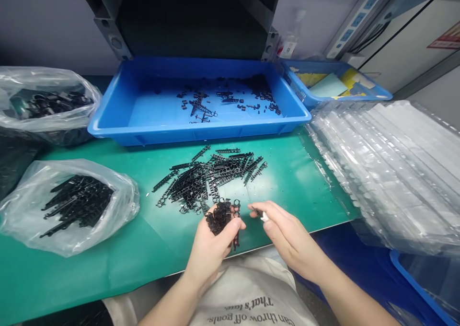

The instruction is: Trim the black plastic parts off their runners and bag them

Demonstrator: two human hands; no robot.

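While your left hand (210,244) curls around a bunch of black plastic strips (218,216), its thumb rests against one ringed strip (236,215) that stands apart at the bunch's right side. Your right hand (287,230), just beside it, is mostly closed, thumb and fingers pinching a small white object (264,216) too little exposed to identify; a dark piece (256,212) shows near the fingertips. Both hands are at the near edge of the green bench (165,249). Just beyond them lies a loose pile of similar strips (194,180), and behind that a blue tray (201,133) holds strips and small loose bits. To your left, an open clear bag (125,196) contains more strips; to your right are stacked clear plastic trays (391,163).
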